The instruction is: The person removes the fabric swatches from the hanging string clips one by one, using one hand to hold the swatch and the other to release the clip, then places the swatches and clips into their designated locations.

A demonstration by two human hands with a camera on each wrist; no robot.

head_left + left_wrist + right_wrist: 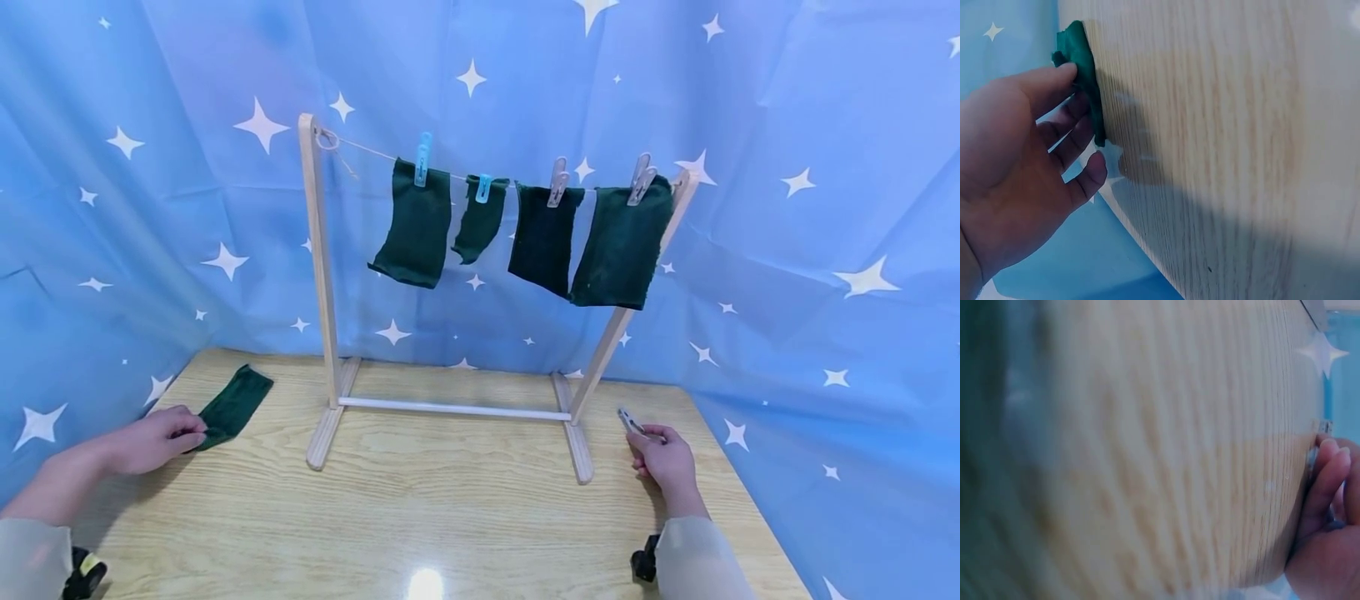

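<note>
Green cloth [232, 406] at the table's [450, 517] left edge is pinched by the left hand [153, 439]; a clothespin [630, 421] is gripped in the right hand [663, 462]. Lifting to the crowded line [367, 150] seems next.

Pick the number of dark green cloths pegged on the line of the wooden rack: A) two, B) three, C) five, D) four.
D: four dark green cloths hang from the line, two under blue pegs and two under pale pegs; a fifth cloth lies on the table at the left hand.
</note>
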